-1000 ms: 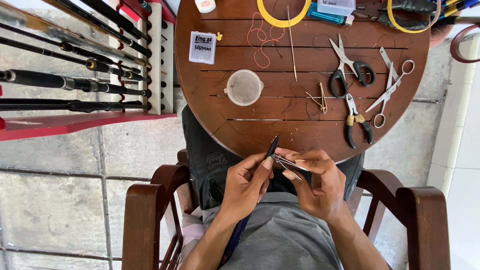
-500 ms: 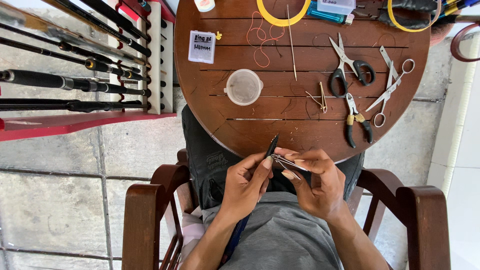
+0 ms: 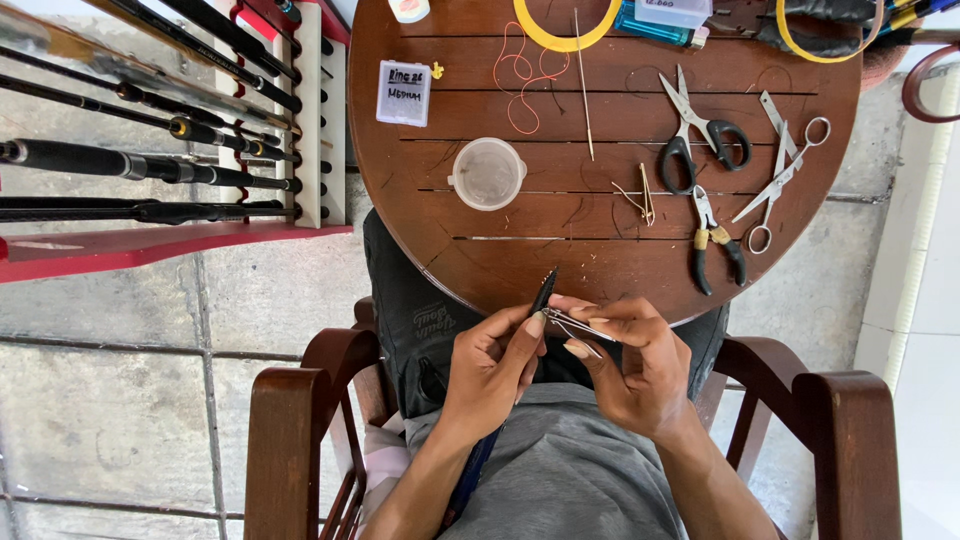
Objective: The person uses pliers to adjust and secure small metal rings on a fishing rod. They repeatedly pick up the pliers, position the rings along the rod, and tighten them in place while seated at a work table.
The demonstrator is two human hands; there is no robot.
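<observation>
I sit in a wooden armchair (image 3: 285, 420) at a round brown slatted table (image 3: 520, 250). My left hand (image 3: 495, 365) grips a thin dark rod (image 3: 543, 293) whose tip points up over the table's near edge. My right hand (image 3: 630, 365) pinches a small metal wire guide (image 3: 575, 325) against that rod, just beside my left thumb. Both hands meet above my lap, close to the table rim.
On the table lie a clear plastic cup (image 3: 487, 173), a small labelled bag (image 3: 404, 92), orange thread (image 3: 525, 75), black-handled scissors (image 3: 700, 130), silver scissors (image 3: 785, 170), pliers (image 3: 712, 245) and a yellow ring (image 3: 565, 25). A red rack of dark rods (image 3: 150, 170) stands at left.
</observation>
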